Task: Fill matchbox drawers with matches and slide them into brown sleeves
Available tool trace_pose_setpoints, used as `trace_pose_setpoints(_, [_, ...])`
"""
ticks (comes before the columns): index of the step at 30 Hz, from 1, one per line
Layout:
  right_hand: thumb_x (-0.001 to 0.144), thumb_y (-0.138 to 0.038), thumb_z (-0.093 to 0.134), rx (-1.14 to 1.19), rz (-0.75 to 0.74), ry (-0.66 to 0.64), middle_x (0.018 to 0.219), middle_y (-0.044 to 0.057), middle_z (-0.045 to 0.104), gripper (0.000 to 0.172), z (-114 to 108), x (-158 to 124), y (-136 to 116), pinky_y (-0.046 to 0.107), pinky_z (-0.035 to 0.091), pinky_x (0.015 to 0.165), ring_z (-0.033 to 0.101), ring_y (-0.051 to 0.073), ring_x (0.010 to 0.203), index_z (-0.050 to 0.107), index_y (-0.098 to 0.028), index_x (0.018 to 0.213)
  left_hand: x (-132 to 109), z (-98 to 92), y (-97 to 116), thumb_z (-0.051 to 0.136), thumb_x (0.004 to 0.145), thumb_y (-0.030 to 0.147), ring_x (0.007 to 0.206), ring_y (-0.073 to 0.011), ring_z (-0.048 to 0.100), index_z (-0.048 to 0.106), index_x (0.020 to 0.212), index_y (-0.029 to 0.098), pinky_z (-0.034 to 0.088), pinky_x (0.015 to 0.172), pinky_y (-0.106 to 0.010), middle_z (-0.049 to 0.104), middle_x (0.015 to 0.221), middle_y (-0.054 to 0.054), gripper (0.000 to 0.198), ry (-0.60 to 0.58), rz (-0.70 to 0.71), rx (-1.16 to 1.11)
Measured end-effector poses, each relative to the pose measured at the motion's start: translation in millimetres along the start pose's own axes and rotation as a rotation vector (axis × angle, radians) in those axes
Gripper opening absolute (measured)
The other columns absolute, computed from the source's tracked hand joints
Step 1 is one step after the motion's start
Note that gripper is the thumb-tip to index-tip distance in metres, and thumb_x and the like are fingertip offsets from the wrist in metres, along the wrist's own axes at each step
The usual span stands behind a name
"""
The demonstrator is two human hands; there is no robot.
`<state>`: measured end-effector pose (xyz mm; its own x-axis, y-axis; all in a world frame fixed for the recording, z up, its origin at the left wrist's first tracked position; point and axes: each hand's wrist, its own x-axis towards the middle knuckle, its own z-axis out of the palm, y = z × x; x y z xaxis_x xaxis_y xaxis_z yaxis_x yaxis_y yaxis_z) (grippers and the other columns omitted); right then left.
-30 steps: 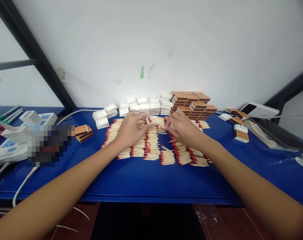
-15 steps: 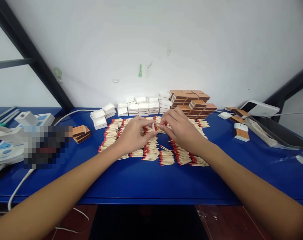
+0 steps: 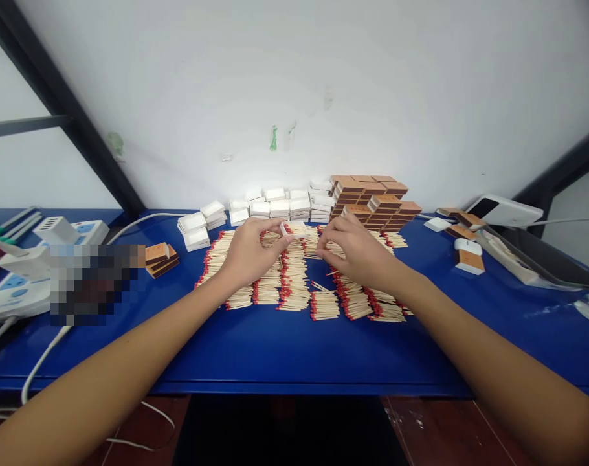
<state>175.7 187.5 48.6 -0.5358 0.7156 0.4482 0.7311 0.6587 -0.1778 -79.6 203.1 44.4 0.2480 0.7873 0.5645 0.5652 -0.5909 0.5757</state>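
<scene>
My left hand [image 3: 250,251] pinches a small white matchbox tray [image 3: 301,235] by its left end, thumb below and fingers above. Red-tipped matches lie inside this tray. Just to its right, apart from it, is my right hand [image 3: 360,249], its thumb and forefinger curled close together; whether anything is between them is too small to make out. Beneath both hands, rows of loose matches [image 3: 292,285] cover the middle of the blue table. A shorter bunch of matches [image 3: 324,305] lies below my right fingertips.
White trays [image 3: 259,210] are stacked along the wall, beside a pile of brown matchboxes [image 3: 362,188]. More matchboxes [image 3: 157,255] lie at left near a power strip [image 3: 13,294]. At right are a white device [image 3: 511,215] and a dark pouch [image 3: 542,249].
My right hand has drawn back from the tray slightly to the right. My left hand has shifted left and turned the tray, so the matches inside now show.
</scene>
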Motion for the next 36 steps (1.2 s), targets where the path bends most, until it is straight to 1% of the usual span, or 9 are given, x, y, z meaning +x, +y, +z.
trace_pose_setpoints(2, [0.102,-0.028,0.062,0.006,0.013,-0.092,0.103,0.012,0.064,0.014,4.8,-1.1,3.9,0.050,0.047,0.096,0.054,0.032,0.106,0.071,-0.022,0.093,0.2,-0.2,-0.3,0.077,0.095,0.035,0.115,-0.0280,0.072,0.082,0.112,0.024,0.055,0.106,-0.047,0.082,0.110,-0.005,0.021,0.005,0.004,0.013])
trace_pose_setpoints(5, [0.102,-0.026,0.060,0.011,0.038,-0.139,0.102,0.012,0.064,0.016,10.4,-1.3,5.7,0.048,0.047,0.095,0.052,0.031,0.105,0.069,-0.021,0.089,-0.2,-0.1,1.2,0.078,0.095,0.034,0.117,-0.0278,0.072,0.082,0.117,0.022,0.054,0.107,-0.046,0.082,0.114,-0.006,0.025,-0.010,-0.005,0.030])
trace_pose_setpoints(9, [0.104,-0.024,0.056,0.006,0.040,-0.156,0.101,0.012,0.064,0.020,13.3,-0.5,5.6,0.048,0.046,0.094,0.052,0.031,0.104,0.067,-0.020,0.088,-0.2,-0.3,3.7,0.078,0.095,0.034,0.118,-0.0275,0.072,0.081,0.120,0.021,0.054,0.108,-0.045,0.082,0.115,-0.006,0.029,-0.024,-0.011,0.033])
trace_pose_setpoints(14, [0.105,-0.025,0.054,-0.078,0.032,-0.172,0.104,0.015,0.064,0.020,11.8,-0.2,5.5,0.047,0.047,0.093,0.052,0.032,0.104,0.066,-0.018,0.091,0.2,-0.7,4.6,0.077,0.095,0.033,0.117,-0.0278,0.071,0.082,0.116,0.022,0.054,0.107,-0.045,0.082,0.112,-0.005,0.024,-0.028,0.001,0.035])
trace_pose_setpoints(19, [0.105,-0.026,0.054,-0.144,0.023,-0.172,0.106,0.016,0.064,0.021,9.5,-0.4,4.1,0.047,0.046,0.092,0.052,0.032,0.103,0.067,-0.018,0.091,-0.3,-0.9,3.6,0.078,0.095,0.034,0.118,-0.0282,0.071,0.080,0.122,0.023,0.054,0.107,-0.047,0.082,0.114,-0.006,0.030,-0.029,-0.005,0.052])
trace_pose_setpoints(24, [0.104,-0.025,0.057,-0.154,0.029,-0.145,0.106,0.015,0.064,0.016,10.4,-1.3,4.4,0.046,0.045,0.093,0.051,0.031,0.105,0.067,-0.018,0.094,-0.9,-1.3,2.9,0.079,0.095,0.034,0.117,-0.0277,0.072,0.079,0.124,0.022,0.055,0.106,-0.047,0.082,0.114,-0.006,0.032,-0.018,-0.003,0.055])
trace_pose_setpoints(30, [0.107,-0.023,0.051,-0.208,0.005,-0.189,0.108,0.017,0.063,0.022,12.2,-1.1,3.2,0.045,0.045,0.091,0.051,0.031,0.103,0.066,-0.016,0.092,-1.0,-0.1,3.5,0.078,0.096,0.033,0.116,-0.0275,0.072,0.081,0.117,0.023,0.055,0.106,-0.048,0.082,0.114,-0.006,0.024,-0.037,0.018,0.068])
trace_pose_setpoints(33, [0.109,-0.024,0.048,-0.267,-0.004,-0.209,0.111,0.018,0.064,0.025,9.8,0.1,1.2,0.044,0.045,0.090,0.052,0.032,0.104,0.068,-0.015,0.096,-0.6,0.2,2.4,0.079,0.096,0.033,0.116,-0.0276,0.071,0.079,0.122,0.022,0.055,0.105,-0.048,0.081,0.115,-0.007,0.028,-0.033,0.021,0.077])
trace_pose_setpoints(36, [0.109,-0.023,0.046,-0.363,-0.027,-0.173,0.114,0.021,0.066,0.027,5.2,1.8,1.5,0.046,0.045,0.092,0.053,0.034,0.107,0.070,-0.013,0.100,-0.7,-0.2,0.2,0.079,0.096,0.034,0.114,-0.0282,0.071,0.078,0.124,0.021,0.056,0.103,-0.048,0.081,0.115,-0.008,0.032,-0.035,0.047,0.119])
